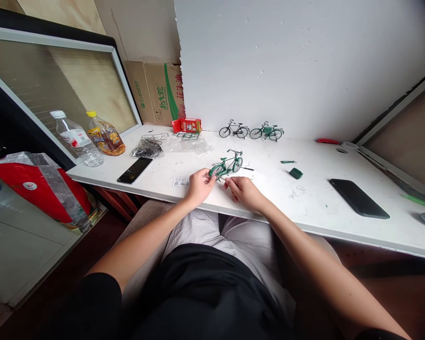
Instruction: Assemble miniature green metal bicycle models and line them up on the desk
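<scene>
Left hand (pixel 201 186): thumb and fingers closed on the rear end of the small green model bicycle with thin spoked wheels (pixel 228 165), which sits just in from the front edge of the white tabletop (pixel 276 198). Right hand (pixel 245 191): fingertips drawn together by the bicycle's lower side; cannot tell whether anything is pinched there. Judged step: fine finger work low on the frame. Best practice, likely: left hand as the clamp, gripping frame rather than spokes (they look easy to bend), right hand pressing lightly and square to the part. Working farther in from the front edge would probably guard against drops. A thin dark stick (pixel 247 169) lies just beyond the front wheel; keep the wrist clear of it. Toward the right end: a narrow green strip (pixel 288 162) and a boxy green piece (pixel 296 173). By the back edge, a black model bicycle (pixel 233 131) and a second green one (pixel 267 131) stand upright, useful for comparison.
</scene>
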A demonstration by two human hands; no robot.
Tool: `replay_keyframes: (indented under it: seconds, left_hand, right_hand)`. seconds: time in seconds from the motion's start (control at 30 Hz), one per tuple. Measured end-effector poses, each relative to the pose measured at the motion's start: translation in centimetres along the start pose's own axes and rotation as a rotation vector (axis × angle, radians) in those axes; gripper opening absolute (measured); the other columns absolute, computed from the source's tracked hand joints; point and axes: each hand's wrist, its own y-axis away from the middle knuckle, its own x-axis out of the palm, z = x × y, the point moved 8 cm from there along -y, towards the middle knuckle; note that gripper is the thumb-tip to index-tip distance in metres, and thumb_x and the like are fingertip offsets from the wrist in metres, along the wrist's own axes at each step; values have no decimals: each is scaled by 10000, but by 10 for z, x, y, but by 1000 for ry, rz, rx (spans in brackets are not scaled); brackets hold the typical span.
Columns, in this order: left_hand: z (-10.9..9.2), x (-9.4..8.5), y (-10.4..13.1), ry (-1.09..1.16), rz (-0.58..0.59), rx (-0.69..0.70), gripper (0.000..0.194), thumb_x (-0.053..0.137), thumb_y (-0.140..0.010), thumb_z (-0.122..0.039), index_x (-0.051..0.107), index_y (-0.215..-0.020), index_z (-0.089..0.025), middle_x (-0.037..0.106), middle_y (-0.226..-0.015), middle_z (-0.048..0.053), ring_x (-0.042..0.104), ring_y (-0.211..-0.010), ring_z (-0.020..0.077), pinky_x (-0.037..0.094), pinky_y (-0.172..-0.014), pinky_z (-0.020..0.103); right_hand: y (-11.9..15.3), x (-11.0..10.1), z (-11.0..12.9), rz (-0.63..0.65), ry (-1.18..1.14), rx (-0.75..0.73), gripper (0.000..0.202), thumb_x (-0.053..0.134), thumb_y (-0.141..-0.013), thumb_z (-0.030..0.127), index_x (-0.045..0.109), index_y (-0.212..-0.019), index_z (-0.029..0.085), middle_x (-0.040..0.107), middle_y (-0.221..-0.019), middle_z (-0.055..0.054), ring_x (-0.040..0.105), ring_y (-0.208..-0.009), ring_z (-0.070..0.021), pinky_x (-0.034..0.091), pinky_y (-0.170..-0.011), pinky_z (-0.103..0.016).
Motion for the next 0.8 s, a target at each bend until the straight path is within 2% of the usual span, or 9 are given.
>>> replay_keyframes:
  seconds: [0.1, 0.23, 0.37, 0.47, 0.53, 0.67, 0.8]
  left_hand:
    - [-2, -1, 0, -6, -14, 4, 153, 753, -872, -300, 659, -847, -182, 717, -806, 36, 693, -682, 150, 563, -661, 238]
    - [-1, -1, 0, 6, -30, 4, 170, 762, -871, -311, 654, -844, -182, 704, -803, 37, 697, -690, 153, 569, -671, 241]
    - [2, 1, -2, 26, -14, -3, 175, 775, -869, -316, 659, -865, -185, 701, -800, 39, 709, -725, 160, 583, -697, 248]
    - [5, 1, -3, 29, -7, -7, 170, 779, -865, -311, 663, -877, -187, 703, -810, 40, 714, -735, 163, 593, -714, 259]
    - [6, 1, -3, 31, -7, -10, 170, 778, -865, -314, 665, -876, -187, 704, -812, 40, 718, -742, 165, 596, -720, 263]
    - [3, 1, -2, 44, -4, -16, 179, 771, -874, -332, 669, -871, -185, 706, -809, 45, 725, -763, 175, 600, -723, 266]
    - [0, 2, 0, 75, -5, -16, 204, 785, -868, -344, 656, -871, -186, 717, -819, 50, 733, -779, 180, 607, -735, 271]
  right_hand:
    - [0, 5, -4, -9, -145, 51, 549, 358, -1098, 579, 673, -862, 196, 570, -479, 16, 533, -497, -176, 450, -661, -302]
    - [-3, 9, -6, -60, -198, 103, 567, 338, -1087, 622, 623, -824, 208, 540, -470, 20, 523, -498, -183, 450, -652, -310]
    - [-4, 5, 2, -105, -3, 32, 476, 368, -1101, 505, 601, -815, 204, 685, -720, -53, 594, -662, -194, 422, -688, -299]
    - [-3, 6, 4, -70, 184, 29, 349, 418, -1099, 380, 632, -892, 198, 752, -882, -95, 635, -734, -202, 400, -693, -287]
    - [-3, 6, 2, -49, 300, 52, 334, 422, -1106, 366, 663, -945, 200, 774, -933, -109, 660, -758, -214, 392, -697, -288]
    - [-3, 6, -2, -41, 434, 90, 447, 374, -1131, 422, 712, -930, 210, 784, -908, -113, 688, -770, -242, 392, -708, -303]
    - [-3, 7, -2, -32, 319, 109, 572, 322, -1139, 469, 731, -841, 202, 762, -828, -95, 667, -731, -221, 417, -731, -299]
